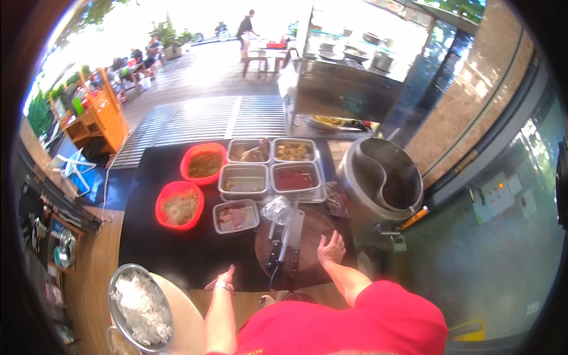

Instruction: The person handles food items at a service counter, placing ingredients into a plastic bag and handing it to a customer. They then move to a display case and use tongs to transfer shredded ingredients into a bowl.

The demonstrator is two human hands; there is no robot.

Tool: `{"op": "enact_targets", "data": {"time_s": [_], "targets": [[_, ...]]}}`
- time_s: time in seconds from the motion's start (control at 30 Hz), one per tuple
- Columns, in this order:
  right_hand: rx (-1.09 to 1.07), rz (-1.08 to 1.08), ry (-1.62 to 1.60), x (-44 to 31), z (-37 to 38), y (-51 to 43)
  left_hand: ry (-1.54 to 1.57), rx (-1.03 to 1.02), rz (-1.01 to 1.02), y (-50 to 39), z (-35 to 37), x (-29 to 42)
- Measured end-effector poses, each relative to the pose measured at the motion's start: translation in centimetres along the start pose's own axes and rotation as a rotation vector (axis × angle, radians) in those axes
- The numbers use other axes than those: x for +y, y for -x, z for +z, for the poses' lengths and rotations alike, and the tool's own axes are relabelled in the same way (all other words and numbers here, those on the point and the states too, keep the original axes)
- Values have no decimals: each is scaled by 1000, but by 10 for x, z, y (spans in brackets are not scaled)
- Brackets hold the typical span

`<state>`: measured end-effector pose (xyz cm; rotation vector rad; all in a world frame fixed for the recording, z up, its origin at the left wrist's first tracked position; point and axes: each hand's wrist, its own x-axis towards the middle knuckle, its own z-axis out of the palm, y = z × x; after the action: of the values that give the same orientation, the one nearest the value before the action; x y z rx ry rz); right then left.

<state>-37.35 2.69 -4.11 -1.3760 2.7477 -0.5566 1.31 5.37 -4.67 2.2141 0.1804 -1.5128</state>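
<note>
My right hand (pixel 332 249) lies on the right side of a round chopping board (pixel 317 226), fingers spread and holding nothing. At the front edge of the black table (pixel 177 257), my left hand (pixel 222 279) is bare, its thumb apart from its fingers. On the board are a cleaver (pixel 296 230) with a black handle, a sharpening steel (pixel 286 235) and a black-handled knife (pixel 274 248). A crumpled clear plastic bag (pixel 277 209) sits at the board's back edge. Left of it stands a small metal tray (pixel 236 216) with a few pieces of meat.
Metal trays (pixel 293 177) of food and red baskets (pixel 179 206) of noodles and greens stand farther back. A two-part boiling pot (pixel 388 177) stands at the right. A bowl of white rice noodles (pixel 142 306) is at lower left. Beyond, a person (pixel 245 33) stands by a table.
</note>
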Motion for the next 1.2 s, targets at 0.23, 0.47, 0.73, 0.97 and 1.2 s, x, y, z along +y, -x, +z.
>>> {"op": "enact_targets", "data": {"time_s": [0.23, 0.47, 0.73, 0.97, 1.2], "targets": [[-2, -43, 12, -2, -1, 2, -111, -185, 83, 7, -18, -9], [4, -16, 42, 1, 7, 0, -137, -37, 32, -29, -6, -14], [8, -10, 45, 2, 8, 0, -110, -143, 80, -20, -10, -11], [-8, 0, 33, 2, 7, 0, -89, -116, 73, 9, -15, -7], [17, -2, 29, 3, 11, 0, -163, -178, 77, -7, -15, -8]]}}
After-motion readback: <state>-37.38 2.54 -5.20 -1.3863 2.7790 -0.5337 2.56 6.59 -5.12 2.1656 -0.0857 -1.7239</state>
